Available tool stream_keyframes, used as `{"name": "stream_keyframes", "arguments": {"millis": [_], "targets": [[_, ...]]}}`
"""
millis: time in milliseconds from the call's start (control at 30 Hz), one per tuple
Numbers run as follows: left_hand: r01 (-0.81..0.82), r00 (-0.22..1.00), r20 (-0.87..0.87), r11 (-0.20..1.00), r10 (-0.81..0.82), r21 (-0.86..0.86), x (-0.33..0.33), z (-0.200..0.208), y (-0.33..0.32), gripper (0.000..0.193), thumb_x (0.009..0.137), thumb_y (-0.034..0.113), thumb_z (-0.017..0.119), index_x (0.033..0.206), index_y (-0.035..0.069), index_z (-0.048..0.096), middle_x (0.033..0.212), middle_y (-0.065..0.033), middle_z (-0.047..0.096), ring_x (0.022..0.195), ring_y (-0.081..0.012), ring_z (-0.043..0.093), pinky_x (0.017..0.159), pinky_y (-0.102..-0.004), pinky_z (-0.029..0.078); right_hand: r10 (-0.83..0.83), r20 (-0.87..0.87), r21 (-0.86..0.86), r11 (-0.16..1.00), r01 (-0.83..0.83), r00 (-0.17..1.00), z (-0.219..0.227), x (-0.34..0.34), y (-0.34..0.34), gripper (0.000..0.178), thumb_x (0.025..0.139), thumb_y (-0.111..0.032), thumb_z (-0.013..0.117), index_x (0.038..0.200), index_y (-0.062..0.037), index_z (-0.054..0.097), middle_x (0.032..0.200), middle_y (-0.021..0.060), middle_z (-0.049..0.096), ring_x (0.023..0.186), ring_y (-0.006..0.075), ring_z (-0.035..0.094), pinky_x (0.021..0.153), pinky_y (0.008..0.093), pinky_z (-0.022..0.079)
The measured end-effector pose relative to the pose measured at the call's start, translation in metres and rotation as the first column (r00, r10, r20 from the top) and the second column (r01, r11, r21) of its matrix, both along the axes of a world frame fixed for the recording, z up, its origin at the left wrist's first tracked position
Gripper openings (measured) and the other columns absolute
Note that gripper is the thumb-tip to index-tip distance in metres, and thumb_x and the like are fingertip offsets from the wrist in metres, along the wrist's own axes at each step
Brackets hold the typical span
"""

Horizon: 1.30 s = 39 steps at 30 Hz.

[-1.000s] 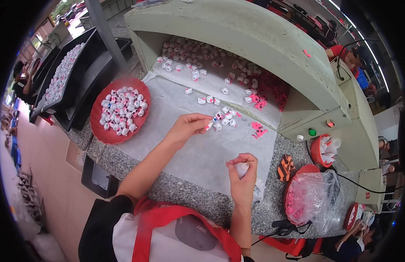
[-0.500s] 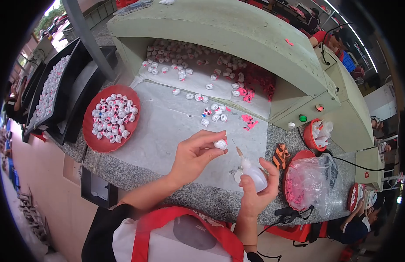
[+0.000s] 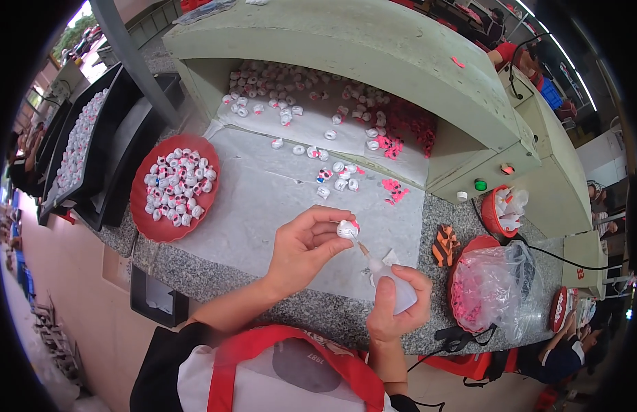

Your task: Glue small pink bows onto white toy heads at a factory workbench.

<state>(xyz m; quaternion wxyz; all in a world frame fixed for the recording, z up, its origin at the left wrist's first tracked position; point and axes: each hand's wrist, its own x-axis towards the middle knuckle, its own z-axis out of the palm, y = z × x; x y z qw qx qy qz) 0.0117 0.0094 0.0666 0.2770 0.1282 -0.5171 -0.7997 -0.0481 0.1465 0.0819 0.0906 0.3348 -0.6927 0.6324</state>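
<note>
White piece (image 3: pixel 346 230) in left grip (image 3: pixel 301 248), nozzle (image 3: pixel 364 250) perhaps touching

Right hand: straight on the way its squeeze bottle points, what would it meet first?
Likely the round white piece in the left hand; the needle looks close, but depth is unclear.

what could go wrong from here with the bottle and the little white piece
The right hand holds the squeeze bottle with its thin tip right by the white piece, so a slip might poke the left hand.
Squeezing too hard could drip whatever is inside onto the pale sheet below.
The left hand's pinch looks small, so the piece might slip out if the tip pushes on it.
</note>
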Motion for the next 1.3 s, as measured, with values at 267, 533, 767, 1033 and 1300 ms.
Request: {"name": "stream_keyframes", "arguments": {"millis": [267, 533, 767, 1033, 1300], "targets": [[-0.008, 1.0, -0.023, 0.999, 0.007, -0.046, -0.001, 0.0, 0.001, 0.032, 0.073, -0.012, 0.055, 0.104, -0.007, 0.047, 0.106, -0.0145, 0.051, 0.098, -0.0207, 0.054, 0.083, -0.0295, 0.047, -0.006, -0.007, 0.03, 1.0, 0.006, 1.0, -0.001, -0.001, 0.0, 0.018, 0.073, -0.007, 0.058, 0.088, 0.0012, 0.053, 0.083, 0.0082, 0.055, 0.073, 0.0131, 0.052, 0.064, 0.0228, 0.042], [-0.008, 0.999, -0.036, 0.996, 0.005, -0.086, -0.001, -0.002, -0.001, 0.031, 0.073, -0.013, 0.055, 0.103, -0.007, 0.049, 0.106, -0.0147, 0.051, 0.097, -0.0202, 0.054, 0.082, -0.0292, 0.047, 0.043, -0.028, 0.043, 0.998, -0.041, 0.999, 0.002, -0.001, 0.001, 0.017, 0.073, -0.008, 0.059, 0.086, 0.0007, 0.053, 0.079, 0.0078, 0.056, 0.068, 0.0127, 0.053, 0.061, 0.0224, 0.042], [-0.006, 1.0, 0.0, 0.998, 0.006, -0.059, 0.0, 0.001, -0.002, 0.031, 0.072, -0.013, 0.055, 0.102, -0.006, 0.049, 0.107, -0.0153, 0.052, 0.098, -0.02, 0.054, 0.083, -0.0292, 0.047, 0.029, -0.083, 0.073, 0.997, -0.023, 0.996, 0.004, -0.007, 0.004, 0.016, 0.07, -0.004, 0.06, 0.084, 0.0011, 0.054, 0.074, 0.0096, 0.058, 0.062, 0.0161, 0.056, 0.056, 0.0244, 0.044], [0.053, 0.998, 0.016, 0.998, -0.053, -0.02, -0.001, 0.003, -0.003, 0.031, 0.072, -0.012, 0.056, 0.102, -0.007, 0.049, 0.107, -0.0165, 0.053, 0.097, -0.0205, 0.054, 0.082, -0.0299, 0.047, 0.008, -0.115, 0.066, 0.998, 0.0, 0.993, 0.003, -0.008, 0.002, 0.018, 0.067, -0.002, 0.062, 0.083, 0.0015, 0.054, 0.071, 0.0115, 0.06, 0.058, 0.0204, 0.059, 0.053, 0.0268, 0.047], [0.119, 0.99, 0.058, 0.987, -0.126, 0.111, -0.003, 0.0, -0.01, 0.032, 0.072, -0.009, 0.057, 0.102, -0.004, 0.05, 0.105, -0.016, 0.056, 0.096, -0.0223, 0.056, 0.082, -0.0313, 0.046, 0.014, -0.064, 0.054, 0.998, -0.011, 0.998, 0.001, -0.006, 0.006, 0.015, 0.072, -0.006, 0.057, 0.084, 0.001, 0.054, 0.077, 0.0091, 0.057, 0.066, 0.0138, 0.054, 0.059, 0.0236, 0.043]]}}
